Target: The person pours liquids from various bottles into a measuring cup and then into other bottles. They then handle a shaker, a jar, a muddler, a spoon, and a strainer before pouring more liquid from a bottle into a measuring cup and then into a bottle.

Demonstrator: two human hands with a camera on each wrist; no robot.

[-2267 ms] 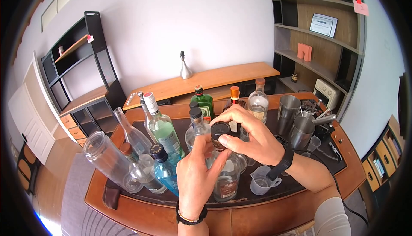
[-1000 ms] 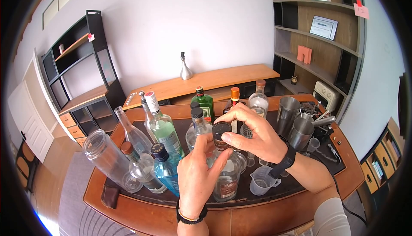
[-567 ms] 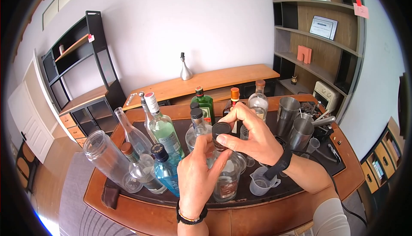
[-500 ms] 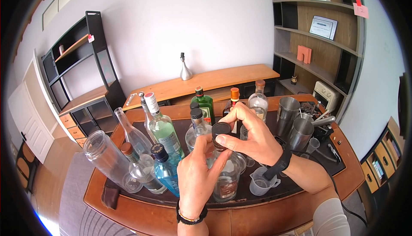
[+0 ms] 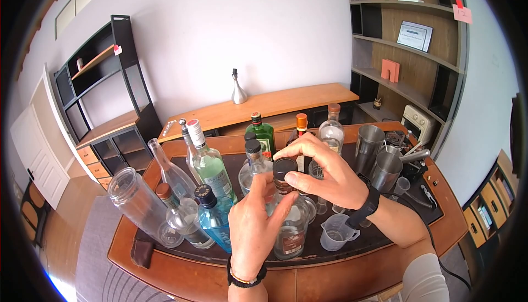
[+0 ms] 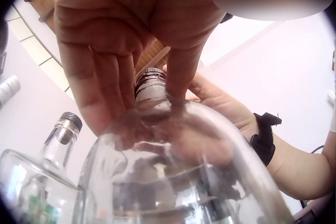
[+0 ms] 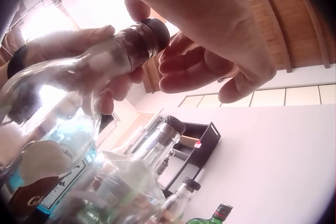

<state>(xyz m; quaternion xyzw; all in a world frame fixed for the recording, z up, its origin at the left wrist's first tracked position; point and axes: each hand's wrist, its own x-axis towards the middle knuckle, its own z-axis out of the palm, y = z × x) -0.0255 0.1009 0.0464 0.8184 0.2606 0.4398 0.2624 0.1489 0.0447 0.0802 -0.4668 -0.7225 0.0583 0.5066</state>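
A clear glass bottle (image 5: pixel 291 235) with a brown label low on its side stands upright at the front of the desk. My left hand (image 5: pixel 254 228) grips its neck, thumb on one side and fingers on the other; the left wrist view shows the bottle's broad shoulder (image 6: pixel 184 145) just below. On top sits a black bottle cap (image 5: pixel 285 165), which my right hand (image 5: pixel 330 176) pinches between thumb and forefinger. In the right wrist view the remaining fingers (image 7: pixel 194 69) hang beside the cap. A brownish band (image 7: pixel 128 45) wraps the neck under it.
Left of the hands stand a blue bottle (image 5: pixel 215 217), a cork-topped bottle (image 5: pixel 184 219) and a tall clear jar (image 5: pixel 135 203). More bottles, including a green one (image 5: pixel 264 133), stand behind. To the right are a plastic measuring cup (image 5: pixel 336 235) and steel shaker tins (image 5: pixel 386 167).
My right hand turned at the cap, its fingers drawing in about half a second ago and now reaching farther over it again. The left hand and the bottle have stayed put.
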